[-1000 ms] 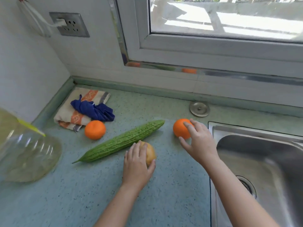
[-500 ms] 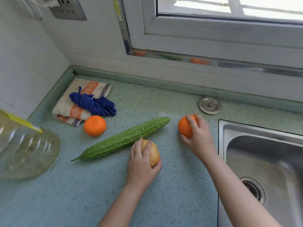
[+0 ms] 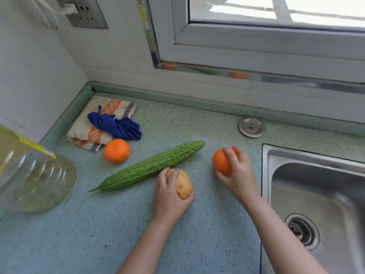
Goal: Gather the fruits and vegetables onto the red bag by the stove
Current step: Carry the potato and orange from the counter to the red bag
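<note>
Gripping tighter than a second ago: then laid flat on top of the potato point(image 3: 184, 183), now curled over it with the left hand point(image 3: 169, 196), thumb hooked round the near end. Same on the other side: then only touching with fingertips, now clasping the orange point(image 3: 221, 161) in the right hand point(image 3: 237, 175), thumb below, fingers spread over the top. Cannot tell whether either is lifted off the counter point(image 3: 98, 234).

Lying aslant on the counter: the bitter gourd point(image 3: 150, 167), stalk end toward the near left. Right against its near flank, crowding the left fingers: the potato. Off its far tip to the right, apart: the orange in hand. Just beyond its middle: a second orange point(image 3: 117, 150), beside a striped cloth point(image 3: 88, 129) with a blue rag point(image 3: 116, 126) on top. Well left of the bitter gourd: an oil bottle point(image 3: 33, 178). Well right of it: the sink point(image 3: 286, 155), with a round metal plug point(image 3: 251, 126) behind.

Reaching in from the near edge, forearms bare, left wrist straight, right wrist bent inward.
</note>
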### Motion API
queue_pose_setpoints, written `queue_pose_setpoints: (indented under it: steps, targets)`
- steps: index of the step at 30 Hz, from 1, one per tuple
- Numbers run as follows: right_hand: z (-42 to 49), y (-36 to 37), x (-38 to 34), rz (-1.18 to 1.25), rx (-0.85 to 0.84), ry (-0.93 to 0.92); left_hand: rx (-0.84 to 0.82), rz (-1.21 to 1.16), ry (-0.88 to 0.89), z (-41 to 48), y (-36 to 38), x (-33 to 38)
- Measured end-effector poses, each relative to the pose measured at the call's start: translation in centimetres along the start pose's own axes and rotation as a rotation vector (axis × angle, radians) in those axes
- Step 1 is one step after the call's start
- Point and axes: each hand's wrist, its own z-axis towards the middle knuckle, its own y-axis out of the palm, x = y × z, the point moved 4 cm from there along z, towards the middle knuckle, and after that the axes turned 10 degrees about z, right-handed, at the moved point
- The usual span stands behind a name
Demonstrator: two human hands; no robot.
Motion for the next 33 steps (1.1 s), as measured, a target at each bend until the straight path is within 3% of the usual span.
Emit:
queue_pose_setpoints:
  steps: [17, 24, 33]
  targets:
    - [-7.2, 0.3, -12.0, 0.217, -0.069, -0.245, 0.343, -0.321, -0.078, -9.3, -9.5, -3.3]
    - [-13.2, 4.4, -19.2, 0.284, -0.26, -0.396, 0.552, -0.275, -0.177, -18.4, -15.1, -8.2]
    - [-26.0, 8.0, -28.2, 0.314, -0.573, -0.686, 0.838, -0.215, -0.458, -35.8, -19.1, -13.0]
